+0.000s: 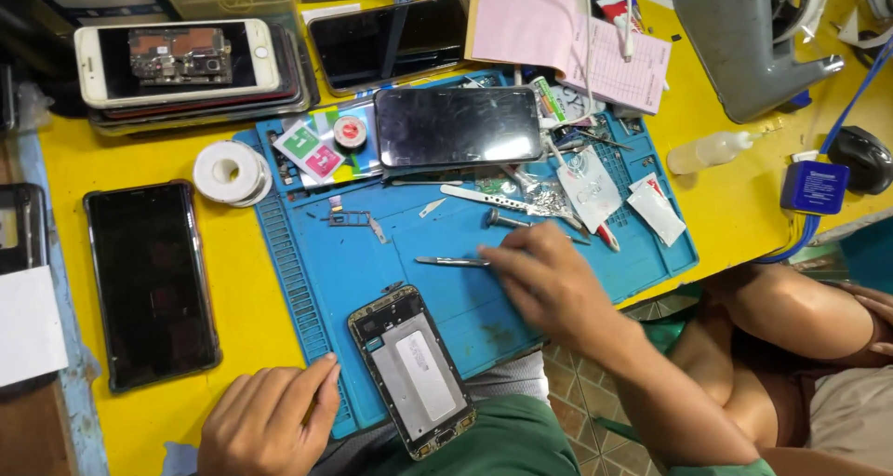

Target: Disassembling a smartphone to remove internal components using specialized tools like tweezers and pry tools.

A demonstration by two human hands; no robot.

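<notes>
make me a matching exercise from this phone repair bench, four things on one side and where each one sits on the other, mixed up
Things:
1. opened phone
2. roll of white tape
3. tweezers
4. pink paper pad

Places:
A. on the yellow table, left of the blue mat
B. at the mat's near edge, between the two hands
C. at the far edge, behind the mat
D. on the mat, at the right hand's fingertips

Pairs: 1-B, 2-A, 3-D, 4-C

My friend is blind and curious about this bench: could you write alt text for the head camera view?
A person's right hand touches metal tweezers on a blue repair mat, beside an opened phone with its back cover off. The left hand rests at the mat's near edge. Other phones, a tape roll and small tools crowd the yellow table.
</notes>
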